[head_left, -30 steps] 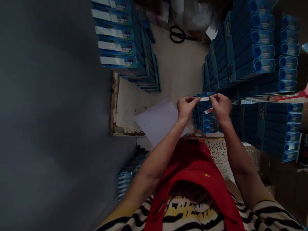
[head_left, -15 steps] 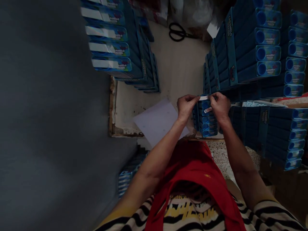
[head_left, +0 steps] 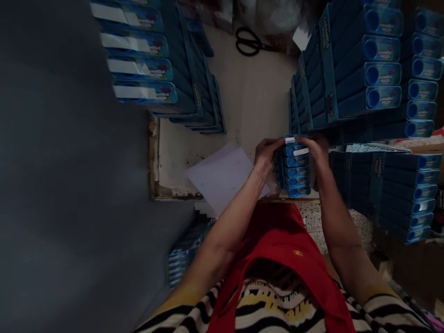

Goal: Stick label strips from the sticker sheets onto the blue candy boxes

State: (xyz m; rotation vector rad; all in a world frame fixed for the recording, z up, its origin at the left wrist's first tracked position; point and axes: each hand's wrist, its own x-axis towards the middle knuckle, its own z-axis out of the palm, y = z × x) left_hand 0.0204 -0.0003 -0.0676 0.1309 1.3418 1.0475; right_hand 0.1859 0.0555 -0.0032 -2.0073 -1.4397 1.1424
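The left hand (head_left: 267, 151) has its fingertips at the left end of a short white strip (head_left: 290, 140), up on the top box of a little stack of blue boxes (head_left: 297, 172), right of the middle of the frame. I can't tell if those fingertips pinch the strip or just press it. The right hand (head_left: 317, 149) is curled over the right side of the same stack, with fingers reaching toward the short strip. A second white strip (head_left: 301, 151) pokes out beside that hand, over the boxes (how tight the grip is, I can't tell from here). The stack sits near the front edge of a pale table (head_left: 248, 92). Just left of the left hand, a big sheet of paper (head_left: 222, 173) lies tilted, partly under the left arm. Tall blue boxes (head_left: 347, 78) stand in the upper right of the frame, and more blue boxes (head_left: 388, 178) are below them at the right. Another tall blue pile (head_left: 149, 64) is in the upper left. Black scissors (head_left: 250, 42) lie near the top middle, close to some see-through bags (head_left: 279, 16). At the bottom is a red apron (head_left: 277, 231) over a stripy shirt (head_left: 391, 307).
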